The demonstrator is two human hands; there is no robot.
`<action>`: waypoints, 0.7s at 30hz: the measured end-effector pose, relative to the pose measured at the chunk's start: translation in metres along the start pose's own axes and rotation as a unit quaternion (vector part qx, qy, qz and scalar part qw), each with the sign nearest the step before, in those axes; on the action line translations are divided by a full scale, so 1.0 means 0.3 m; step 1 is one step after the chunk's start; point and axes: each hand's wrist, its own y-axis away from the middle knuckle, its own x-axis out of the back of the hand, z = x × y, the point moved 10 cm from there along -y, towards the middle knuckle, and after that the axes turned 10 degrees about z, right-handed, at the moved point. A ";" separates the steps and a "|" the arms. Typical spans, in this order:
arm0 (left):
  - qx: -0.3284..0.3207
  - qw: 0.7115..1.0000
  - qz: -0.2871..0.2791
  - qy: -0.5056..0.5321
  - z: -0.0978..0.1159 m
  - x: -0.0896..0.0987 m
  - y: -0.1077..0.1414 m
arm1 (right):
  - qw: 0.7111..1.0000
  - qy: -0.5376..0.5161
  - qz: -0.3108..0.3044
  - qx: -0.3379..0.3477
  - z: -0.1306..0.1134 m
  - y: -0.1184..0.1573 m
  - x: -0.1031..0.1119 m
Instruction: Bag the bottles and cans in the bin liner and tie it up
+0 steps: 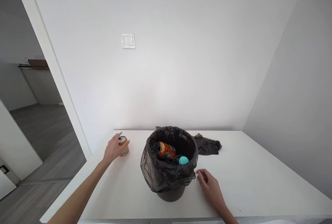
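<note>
An orange drink can (124, 150) with a silver top stands upright at the left of the white table. My left hand (114, 148) is around it from the near left, fingers and thumb spread apart; I cannot tell whether they touch it. In the middle stands a round bin (171, 195) lined with a dark, see-through bin bag (160, 175) folded over its rim. Inside lie another orange can (166, 150), on its side, and a dark item with a turquoise cap (183, 160). My right hand (209, 185) rests just right of the bin, its fingers curled together with nothing seen in them.
A crumpled dark plastic bag (207, 145) lies behind the bin to the right. The white table (249, 182) meets a wall at the back, with a light switch (128, 41) on it. Beyond the table's left edge is a doorway with a grey floor (49, 130).
</note>
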 end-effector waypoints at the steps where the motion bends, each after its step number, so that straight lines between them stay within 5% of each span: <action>1: 0.000 1.000 -0.017 -0.001 -0.001 -0.024 0.004 | 1.000 0.001 0.002 0.001 0.000 -0.001 0.000; 4: -0.004 0.999 -0.041 0.004 0.001 -0.048 0.052 | 1.000 0.004 -0.003 0.003 0.004 0.002 -0.006; 6: -0.001 0.999 -0.042 0.032 0.018 -0.011 0.096 | 1.000 0.008 -0.010 0.002 0.010 0.006 -0.010; 8: 0.018 0.995 0.012 0.097 0.058 0.100 0.131 | 1.000 0.008 -0.013 0.001 0.012 0.010 -0.011; 11: 0.024 0.964 0.158 0.214 0.192 0.350 0.181 | 1.000 0.006 -0.011 0.000 0.009 0.014 -0.005; 14: -0.048 0.938 0.141 0.313 0.450 0.467 0.234 | 1.000 -0.002 -0.006 0.003 -0.001 0.018 0.003; 18: -0.139 0.912 0.059 0.382 0.747 0.441 0.324 | 1.000 -0.012 -0.003 0.007 -0.015 0.025 0.013; 21: -0.208 0.917 -0.010 0.341 0.858 0.351 0.394 | 1.000 -0.016 0.001 0.012 -0.021 0.029 0.019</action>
